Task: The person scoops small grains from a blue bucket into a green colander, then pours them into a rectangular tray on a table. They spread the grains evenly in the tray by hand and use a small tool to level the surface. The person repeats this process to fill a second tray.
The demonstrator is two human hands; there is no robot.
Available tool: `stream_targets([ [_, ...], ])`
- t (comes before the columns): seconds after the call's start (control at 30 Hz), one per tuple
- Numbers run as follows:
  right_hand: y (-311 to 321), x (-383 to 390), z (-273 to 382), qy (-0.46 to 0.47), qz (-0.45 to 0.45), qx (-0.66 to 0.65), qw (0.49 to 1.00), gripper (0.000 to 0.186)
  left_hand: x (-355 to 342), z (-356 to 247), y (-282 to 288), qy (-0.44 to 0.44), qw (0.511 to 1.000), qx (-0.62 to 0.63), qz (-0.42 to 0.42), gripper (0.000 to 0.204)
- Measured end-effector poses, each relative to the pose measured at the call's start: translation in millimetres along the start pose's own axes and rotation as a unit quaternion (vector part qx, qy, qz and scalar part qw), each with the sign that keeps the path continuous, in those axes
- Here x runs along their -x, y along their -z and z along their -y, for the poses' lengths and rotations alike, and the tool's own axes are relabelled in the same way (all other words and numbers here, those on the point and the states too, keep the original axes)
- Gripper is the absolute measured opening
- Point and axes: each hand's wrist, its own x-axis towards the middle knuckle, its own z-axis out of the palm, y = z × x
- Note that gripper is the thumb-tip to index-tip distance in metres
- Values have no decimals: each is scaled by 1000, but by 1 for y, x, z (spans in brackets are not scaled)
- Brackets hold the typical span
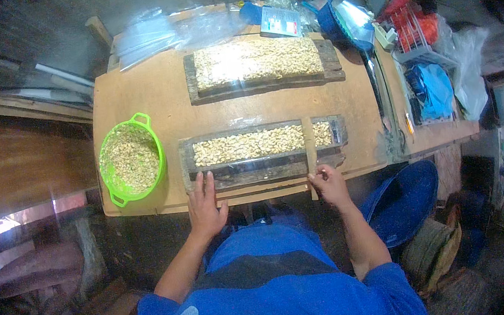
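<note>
A long dark wooden board [254, 174] lies near the table's front edge, bearing a flat band of pale, nut-like pieces [247, 145] that looks covered with clear film. My left hand [206, 207] rests with its fingers stretched out on the board's near left corner. Across the band's right part lies a narrow wooden strip [308, 135], its near end reaching over the table edge. The thumb and fingers of my right hand [330, 184] are pinched at that near end. Farther back sits a second wooden board [332, 68] carrying a wider slab of similar pale pieces [272, 59].
A green two-handled basket [158, 149] of loose pale pieces stands at the table's left. Clear plastic sheets [145, 39] and a white box [280, 22] lie along the back. To the right are a blue basket [330, 21] and, below table level, a large blue basin [403, 202].
</note>
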Motion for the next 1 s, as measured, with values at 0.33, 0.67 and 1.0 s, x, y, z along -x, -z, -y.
stream_targets([
  [0.33,0,-6,3,17,84,27,996,28,-1,-19,-4,50,999,-15,2,93],
  [0.67,50,-9,-27,13,69,8,997,26,0,-29,-8,80,997,-14,-17,94],
  [1.0,79,-3,-36,-33,35,-14,999,29,0,-33,-14,90,995,-19,-31,96],
])
